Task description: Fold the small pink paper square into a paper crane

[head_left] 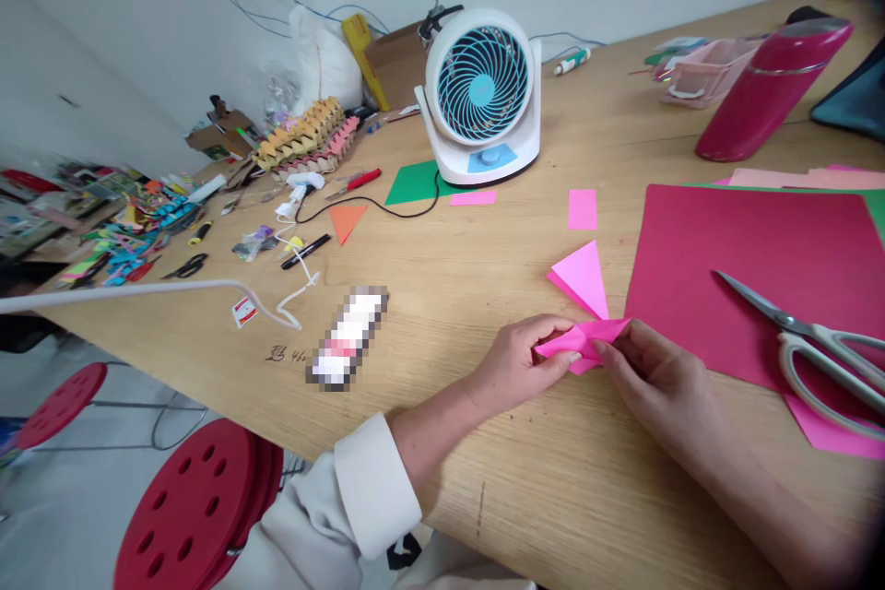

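Observation:
A folded piece of pink paper (587,338) is held just above the table between both hands. My left hand (525,358) pinches its left side, thumb in front and fingers behind. My right hand (654,369) grips the right corner between thumb and fingers. Right behind the hands lies a folded pink paper triangle (584,275), partly raised off the table. Farther back is a small pink paper rectangle (582,209). To the right, a pair of scissors (784,321) with pale handles rests on a dark red sheet (733,249).
A white fan (484,92) stands at the back on the wooden table (442,267), near a green sheet (413,182). A magenta flask (774,92) leans at the right by a pink basket (712,69). A blurred-out phone (349,336) lies left; red stools (190,507) stand below.

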Motion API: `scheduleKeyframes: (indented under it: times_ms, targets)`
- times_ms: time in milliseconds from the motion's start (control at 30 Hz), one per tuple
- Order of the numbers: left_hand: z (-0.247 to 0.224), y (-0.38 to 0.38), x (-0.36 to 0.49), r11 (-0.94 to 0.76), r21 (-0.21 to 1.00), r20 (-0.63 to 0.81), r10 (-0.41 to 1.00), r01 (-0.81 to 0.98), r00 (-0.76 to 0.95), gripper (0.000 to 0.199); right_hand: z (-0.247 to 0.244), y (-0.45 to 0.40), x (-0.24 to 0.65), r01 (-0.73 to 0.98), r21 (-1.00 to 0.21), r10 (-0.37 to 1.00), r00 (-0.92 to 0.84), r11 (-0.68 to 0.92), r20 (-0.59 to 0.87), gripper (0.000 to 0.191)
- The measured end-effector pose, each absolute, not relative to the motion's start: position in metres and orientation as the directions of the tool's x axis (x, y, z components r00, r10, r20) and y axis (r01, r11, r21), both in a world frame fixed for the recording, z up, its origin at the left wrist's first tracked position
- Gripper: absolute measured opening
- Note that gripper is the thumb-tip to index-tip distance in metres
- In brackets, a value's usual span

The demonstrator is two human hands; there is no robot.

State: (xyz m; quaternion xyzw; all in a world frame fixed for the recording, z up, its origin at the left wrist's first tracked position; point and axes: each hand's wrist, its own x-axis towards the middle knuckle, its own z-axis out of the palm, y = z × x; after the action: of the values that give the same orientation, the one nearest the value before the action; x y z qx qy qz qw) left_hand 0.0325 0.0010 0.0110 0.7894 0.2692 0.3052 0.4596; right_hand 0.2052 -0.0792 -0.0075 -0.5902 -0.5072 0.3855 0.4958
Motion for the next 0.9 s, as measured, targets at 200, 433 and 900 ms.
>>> scheduleKeyframes:
  times_ms: [200, 433, 900]
  targets:
    - [0.011, 0.002, 0.032, -0.556, 0.820, 0.323, 0.643, 0.134, 0.694, 0.023, -0.006, -0.078, 0.206, 0.255, -0.966, 0.965, 0.260, -0.048, 0.021, 0.020]
    - [0.009, 0.002, 0.031, -0.673, 0.724, 0.383, 0.574, 0.151, 0.724, 0.029, 0.006, -0.075, 0.202, 0.198, -0.980, 0.955, 0.294, -0.029, 0.032, 0.029]
    - [0.024, 0.007, 0.024, 0.230, 0.972, -0.118, 0.666, -0.052, 0.737, 0.064, 0.009, -0.083, 0.196, 0.231, -0.969, 0.978, 0.164, 0.086, 0.125, 0.033]
